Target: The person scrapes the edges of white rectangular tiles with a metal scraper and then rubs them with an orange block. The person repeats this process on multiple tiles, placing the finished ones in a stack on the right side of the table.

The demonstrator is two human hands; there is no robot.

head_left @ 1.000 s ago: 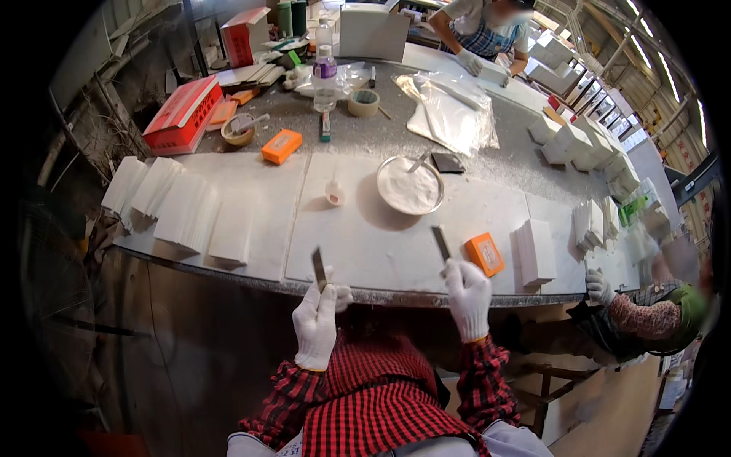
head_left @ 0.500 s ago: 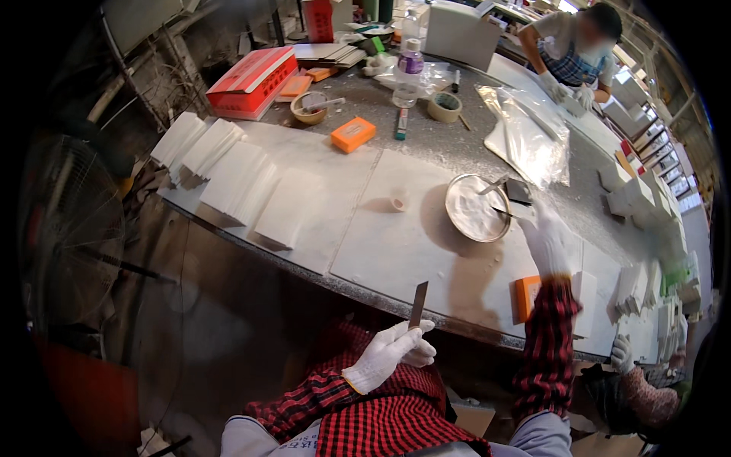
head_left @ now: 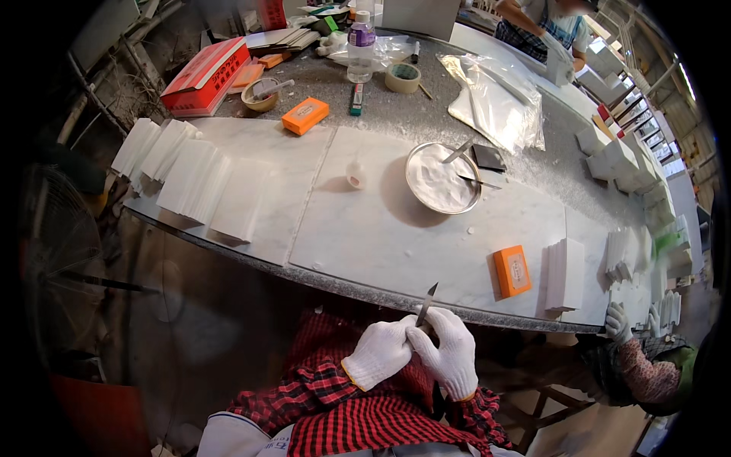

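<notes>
My left hand, in a white knit glove, closes round the lower end of a narrow grey blade-like strip with a slanted tip. Pressed against it, my right hand, gloved alike, has its fingers closed on the same strip; the lower part is hidden between the gloves. Both are just off the table's front edge. Beyond them a metal bowl holds white powder or paste. A flat metal tool and a thin dark-bladed tool rest in it, across its right rim.
Orange boxes lie on the marble slabs. White tile stacks stand left, others right. A tape roll, bottle and plastic bags lie farther back. Co-workers' gloved hands are at right. A fan stands left.
My right hand has left the bowl's right side and come back to join my left at the strip. The dark-bladed tool stays in the bowl. The view has shifted right.
</notes>
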